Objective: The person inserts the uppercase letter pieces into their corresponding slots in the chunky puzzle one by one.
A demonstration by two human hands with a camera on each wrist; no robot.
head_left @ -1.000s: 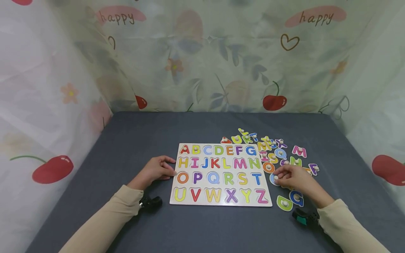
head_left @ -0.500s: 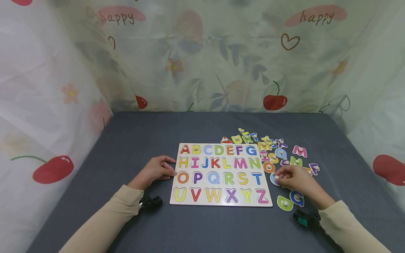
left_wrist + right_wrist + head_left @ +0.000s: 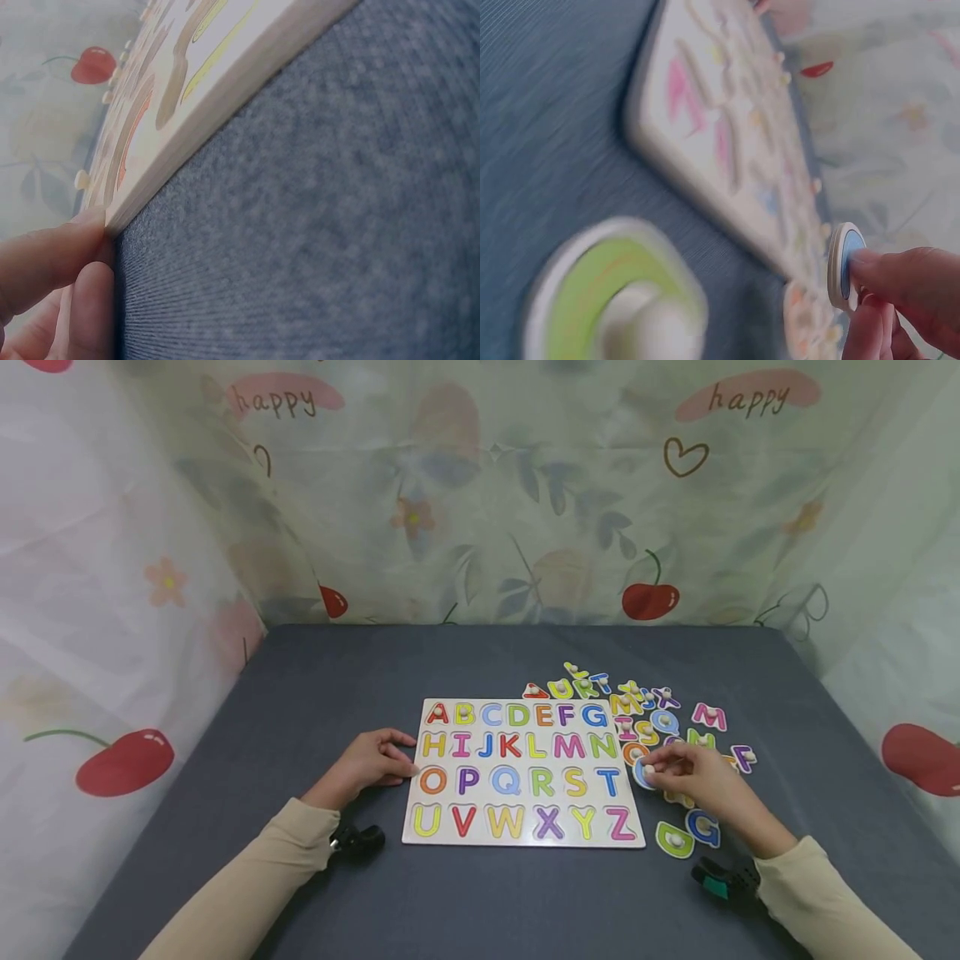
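Observation:
A white alphabet puzzle board (image 3: 525, 732) with coloured letter recesses lies on the dark table. My left hand (image 3: 367, 762) rests at its left edge, with thumb and fingertips touching the rim in the left wrist view. Knobbed A (image 3: 437, 713) and B (image 3: 464, 715) pieces sit in the top-row recesses. My right hand (image 3: 693, 777) pinches a light-blue rounded letter piece (image 3: 847, 262), which is held tilted up just off the board's right edge. Its front is partly hidden by the thumb; in the head view it looks like a C (image 3: 641, 775).
Several loose knobbed letter pieces lie beyond and right of the board, among them an orange O (image 3: 635, 753), light-blue Q (image 3: 664, 722), pink M (image 3: 708, 717) and purple F (image 3: 743, 758). A green D (image 3: 675, 840) and blue G (image 3: 702, 827) lie nearer the right wrist.
The right hand has shifted slightly left and away from the body, carrying the light-blue piece closer to the board's right edge. My left hand stays at the board's left edge.

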